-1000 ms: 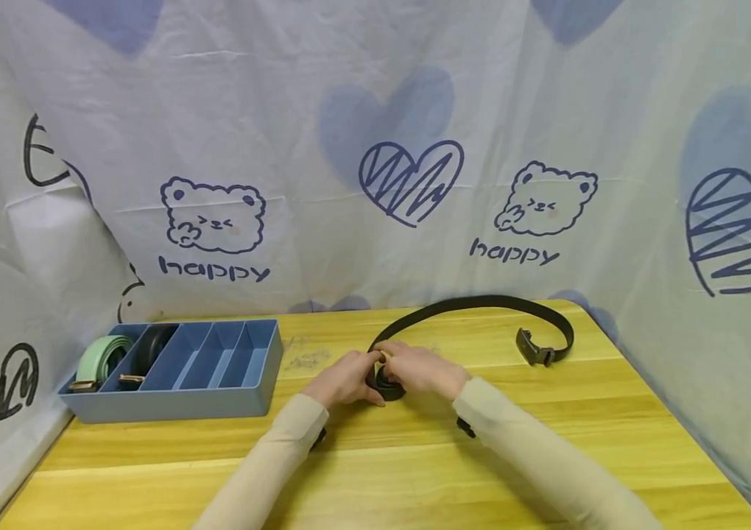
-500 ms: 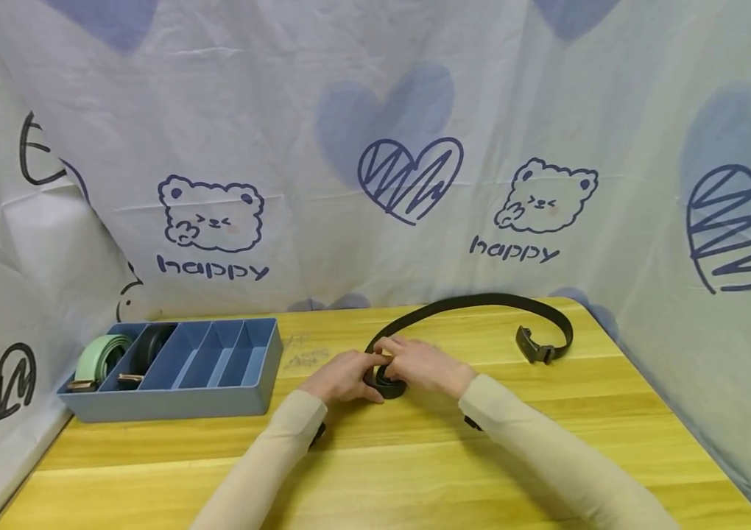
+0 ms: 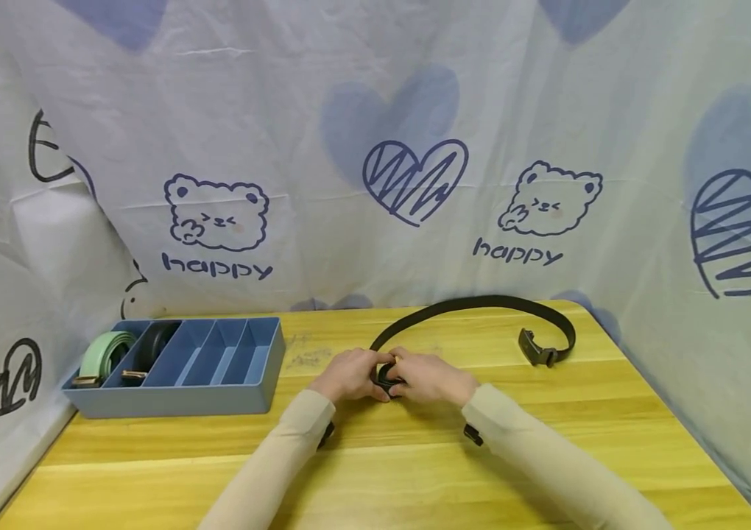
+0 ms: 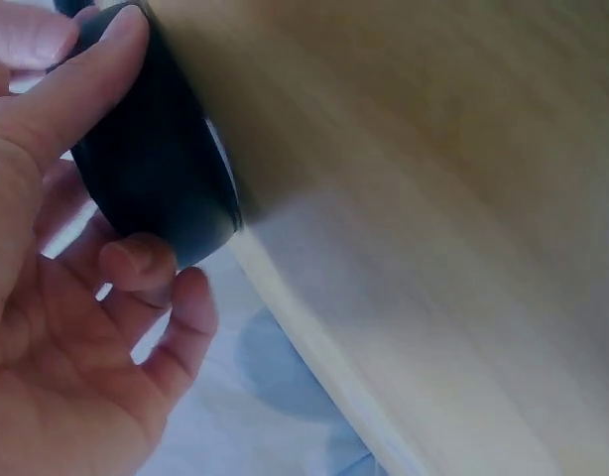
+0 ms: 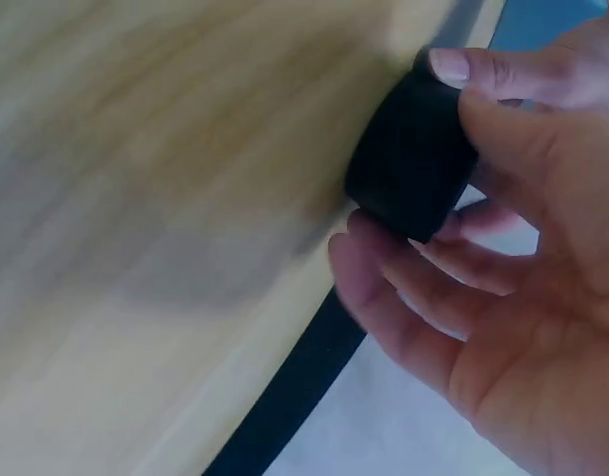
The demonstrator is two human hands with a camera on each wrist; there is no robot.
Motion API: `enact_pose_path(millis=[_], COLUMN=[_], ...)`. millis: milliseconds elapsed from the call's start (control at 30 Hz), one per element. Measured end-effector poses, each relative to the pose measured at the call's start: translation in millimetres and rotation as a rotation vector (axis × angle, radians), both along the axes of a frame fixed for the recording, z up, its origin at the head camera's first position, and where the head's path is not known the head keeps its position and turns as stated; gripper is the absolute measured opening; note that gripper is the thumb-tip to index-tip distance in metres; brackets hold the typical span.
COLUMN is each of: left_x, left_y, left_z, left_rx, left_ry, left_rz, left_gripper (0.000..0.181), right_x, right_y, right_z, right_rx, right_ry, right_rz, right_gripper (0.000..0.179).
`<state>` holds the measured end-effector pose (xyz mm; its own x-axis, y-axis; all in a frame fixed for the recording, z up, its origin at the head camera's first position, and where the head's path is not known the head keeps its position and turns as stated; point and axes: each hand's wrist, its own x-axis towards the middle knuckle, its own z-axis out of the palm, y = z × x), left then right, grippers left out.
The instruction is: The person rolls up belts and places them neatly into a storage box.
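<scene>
A black belt (image 3: 481,302) lies on the wooden table, one end wound into a small coil between my hands. From the coil its loose length arcs away and round to the buckle (image 3: 536,349) on the right. My left hand (image 3: 349,374) grips the coil's left side; in the left wrist view the thumb lies along the coiled strap (image 4: 156,149) with fingers curled round it. My right hand (image 3: 430,377) holds the other side, and the right wrist view has its thumb and fingers about the coil (image 5: 414,149). Fingers hide much of the coil in the head view.
A blue-grey divided box (image 3: 170,403) stands at the left. A rolled green belt (image 3: 99,355) and a rolled black belt (image 3: 150,347) sit in its two leftmost compartments. A printed cloth (image 3: 322,243) hangs behind the table (image 3: 375,471).
My right thumb has come down to the front of the coil, while the right fingers stay at its far side. My left hand keeps its hold. The buckle end lies where it was.
</scene>
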<state>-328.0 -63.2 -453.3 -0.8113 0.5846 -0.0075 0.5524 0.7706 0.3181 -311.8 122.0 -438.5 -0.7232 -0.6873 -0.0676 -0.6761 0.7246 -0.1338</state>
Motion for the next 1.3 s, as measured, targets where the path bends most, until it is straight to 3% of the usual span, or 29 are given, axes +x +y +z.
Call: enact_pose_path(millis=[233, 333, 467, 667, 867, 1067, 1300], left_x=[1.1, -1.0, -3.1, -3.4, 2.5, 5.7, 8.1], left_y=[-1.0, -0.9, 1.1, 7.5, 11.6, 4.3, 2.8], left_z=[2.1, 2.6, -2.4, -3.0, -1.1, -4.2, -3.4], left_rx=[0.081, 0.086, 0.085, 0.082, -0.007, 0.032, 0.034], left_ry=[-0.158, -0.186, -0.165, -0.108, -0.006, -0.084, -0.111], left_rz=[-0.042, -0.074, -0.111, -0.074, 0.002, 0.034, 0.062], left_gripper=[0.063, 0.064, 0.057, 0.039, 0.060, 0.080, 0.078], right_x=[-4.5, -6.9, -6.3, -0.5, -0.5, -5.7, -5.6], right_y=[10, 15, 17, 13, 13, 20, 21], right_z=[-1.1, -0.6, 1.1, 0.5, 0.7, 3.9, 4.2], right_rx=[-0.025, -0.043, -0.056, -0.078, -0.064, -0.034, -0.053], right_ry=[0.079, 0.088, 0.048, -0.034, -0.034, -0.050, -0.077], right_rz=[0.112, 0.160, 0.191, 0.110, 0.103, 0.157, 0.122], right_gripper=[0.025, 0.024, 0.023, 0.017, 0.022, 0.024, 0.027])
